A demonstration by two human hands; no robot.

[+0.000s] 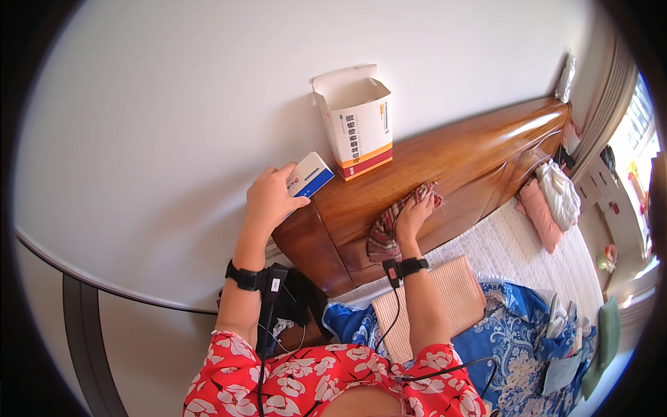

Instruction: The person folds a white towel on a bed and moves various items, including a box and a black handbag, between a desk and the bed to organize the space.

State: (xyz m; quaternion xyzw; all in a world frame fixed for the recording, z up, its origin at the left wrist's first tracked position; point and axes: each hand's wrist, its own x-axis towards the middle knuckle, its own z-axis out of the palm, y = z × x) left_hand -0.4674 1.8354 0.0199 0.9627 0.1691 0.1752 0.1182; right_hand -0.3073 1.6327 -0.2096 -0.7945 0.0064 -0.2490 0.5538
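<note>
My left hand (272,195) grips a small white and blue cardboard box (311,177) at the left end of the wooden headboard (458,140). Beside it, on the headboard's top ledge, an upright white carton (359,125) with yellow and dark red bands stands with its top flap up. That carton bears printed writing, and its bottom is hidden from this angle. My right hand (415,215) holds a striped red and brown cloth (386,232) against the headboard's upper front, with part of the cloth hanging below the fingers.
The white wall (182,104) rises right behind the headboard. Below lies a bed with a white sheet (484,234), a beige mat (427,307), a blue patterned cover (500,339) and a pink pillow (540,213). A silvery packet (566,78) leans at the ledge's far end. Black cables run from both wrists.
</note>
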